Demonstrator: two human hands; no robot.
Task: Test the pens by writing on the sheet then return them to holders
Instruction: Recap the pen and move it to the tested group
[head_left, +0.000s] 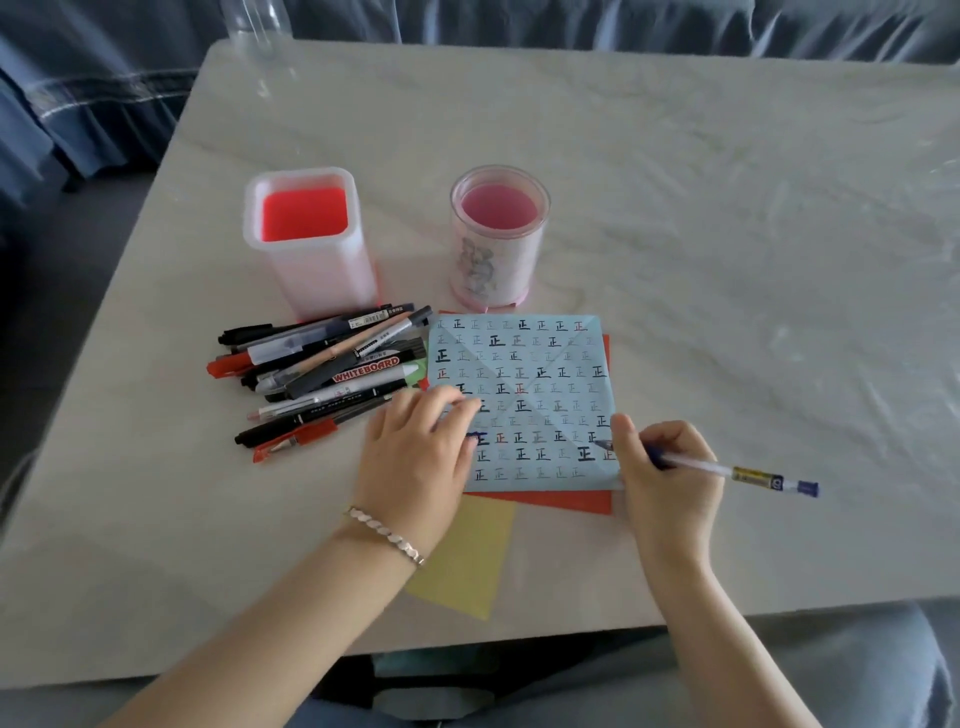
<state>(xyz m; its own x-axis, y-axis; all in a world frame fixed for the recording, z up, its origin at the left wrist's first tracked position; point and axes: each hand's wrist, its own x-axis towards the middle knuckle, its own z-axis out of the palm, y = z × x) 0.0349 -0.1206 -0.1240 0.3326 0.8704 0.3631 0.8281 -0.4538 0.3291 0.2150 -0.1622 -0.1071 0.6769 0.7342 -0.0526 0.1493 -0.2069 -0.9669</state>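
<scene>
Pale table (675, 208) holds a blue sheet (524, 384). Loose fingers (447, 400) of the left hand (415, 457) press it; the right hand (665, 478) pinches a pen (727, 470).

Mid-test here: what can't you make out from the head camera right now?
1. Head view: whether the tip of the pen touches the blue sheet; too small, tucked against the right hand.
2. Head view: the blue sheet's lower-left marks, covered by the left hand.
3. Head view: labels in the pen pile, too small, except one reading WHITEBOARD.
4. Head view: the clear bottle, cut off by the top edge.
</scene>
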